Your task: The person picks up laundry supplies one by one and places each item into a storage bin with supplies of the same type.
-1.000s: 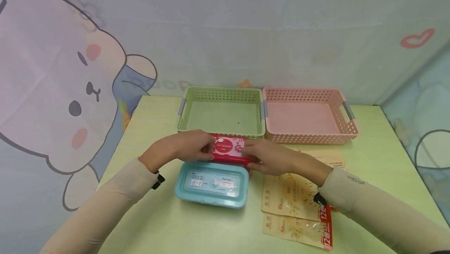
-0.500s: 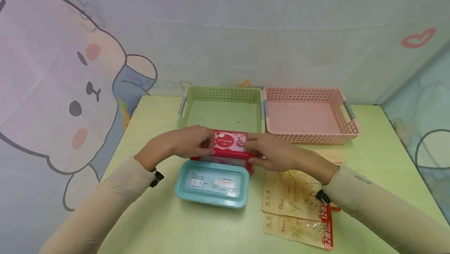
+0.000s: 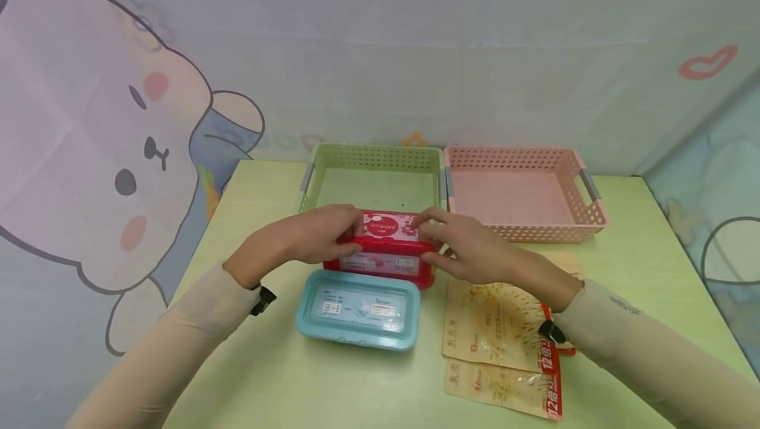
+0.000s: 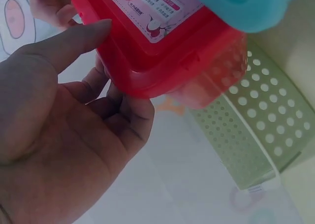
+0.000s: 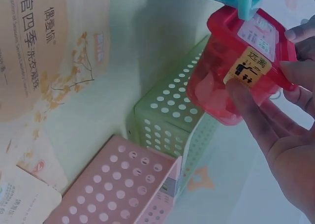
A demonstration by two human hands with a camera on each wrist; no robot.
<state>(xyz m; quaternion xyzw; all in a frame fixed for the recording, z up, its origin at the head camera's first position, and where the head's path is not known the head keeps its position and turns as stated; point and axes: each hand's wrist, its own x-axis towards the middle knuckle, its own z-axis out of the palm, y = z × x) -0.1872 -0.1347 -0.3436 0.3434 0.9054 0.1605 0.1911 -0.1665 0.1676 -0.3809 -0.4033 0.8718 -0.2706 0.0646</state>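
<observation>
Left hand (image 3: pixel 317 234), right hand (image 3: pixel 472 244): fingers grasp opposite ends of red box (image 3: pixel 386 251). Blue box (image 3: pixel 356 310) in front; green basket (image 3: pixel 380 185) behind.

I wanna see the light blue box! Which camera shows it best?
The head view. There you see the whole top of the light blue box, label and all, and nothing covers it. The left wrist view has only a blurry part at the top, and the right wrist view just one end, cut off by the picture's edge.
</observation>
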